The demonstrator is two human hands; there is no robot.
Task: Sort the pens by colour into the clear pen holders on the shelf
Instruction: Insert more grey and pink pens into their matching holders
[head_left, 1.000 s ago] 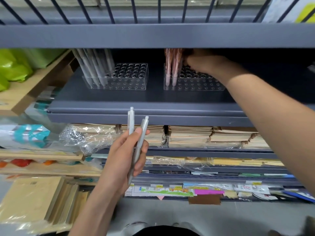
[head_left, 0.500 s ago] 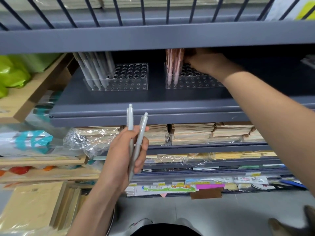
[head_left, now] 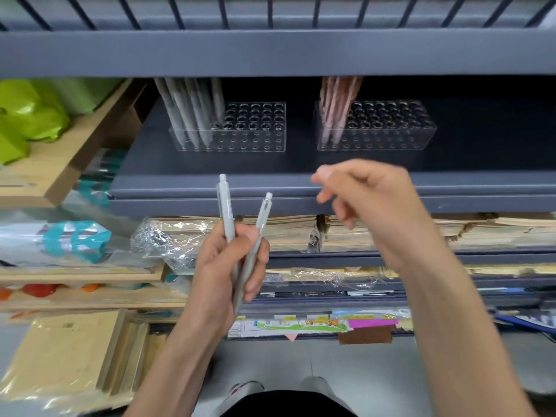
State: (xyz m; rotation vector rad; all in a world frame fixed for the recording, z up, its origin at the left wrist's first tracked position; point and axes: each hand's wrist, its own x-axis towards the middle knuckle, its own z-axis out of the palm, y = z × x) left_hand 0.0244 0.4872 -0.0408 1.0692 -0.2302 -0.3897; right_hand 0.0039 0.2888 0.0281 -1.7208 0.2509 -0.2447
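The dark grey metal shelf (head_left: 210,164) carries two clear plastic pen holders drilled with rows of holes, set well apart with a bare strip of shelf between them. The left clear plastic pen holder (head_left: 255,127) has grey pens (head_left: 186,115) leaning at its left end; the right clear plastic pen holder (head_left: 391,124) has pink pens (head_left: 334,109) bunched at its left end. The rest of the holes in both stand open. The upper shelf's front beam (head_left: 270,52) hangs low over them and cuts off the pen tops, so the way in is a shallow slot. The shelf's front lip runs across just behind both hands.

The left hand (head_left: 222,266) is raised in front of the lip, palm turned to the person, fingers and thumb wrapped round two pale grey click pens (head_left: 227,212) that splay apart with their buttons up. The right hand (head_left: 370,203) hangs in the air just beside them, in front of the lip and below the right holder. It is blurred, its fingers are loosely bent and it holds nothing. Stacks of brown paper (head_left: 285,233) fill the shelf underneath
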